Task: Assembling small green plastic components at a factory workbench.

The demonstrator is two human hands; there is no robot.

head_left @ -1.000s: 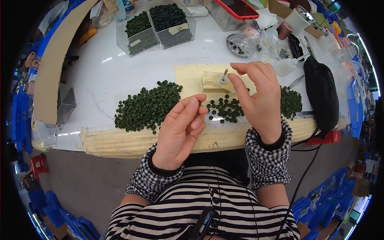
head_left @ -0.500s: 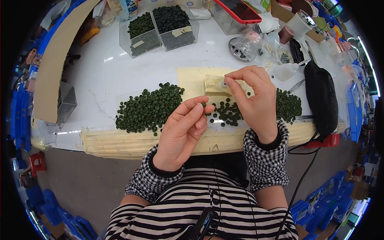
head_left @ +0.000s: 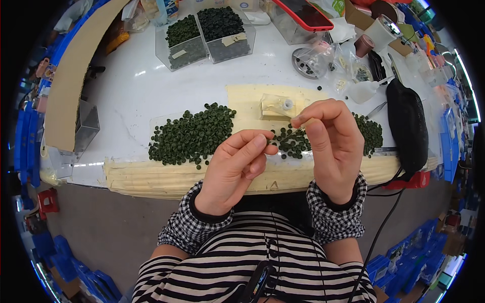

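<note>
Between the thumb and index finger of my left hand [head_left: 235, 169] is a small green round cap, its edge just showing at the fingertips. My right hand [head_left: 333, 149] is closed in a pinch to the right of it; a thin dark stick [head_left: 288, 136] appears to slant from its fingertips toward the left fingers. Behind the hands stands a small block wrapped in yellowish tape [head_left: 270, 112], with a little white round cup [head_left: 288, 104] on it. Loose green caps [head_left: 295, 146] lie between the hands, a large pile [head_left: 189, 134] to the left and a smaller one [head_left: 371, 132] to the right.
Two clear bins [head_left: 230, 48] of dark green pieces stand at the back. A red-cased phone [head_left: 308, 15] rests on a clear box. To the right are a black padded bag [head_left: 406, 126], a white squeeze bottle [head_left: 365, 91] and tweezers [head_left: 376, 109]. Cardboard [head_left: 70, 81] rises at the left.
My right hand has drawn back from the little white cup toward me and slightly right, uncovering the cup. My left hand has shifted slightly right, still pinching the cap.
</note>
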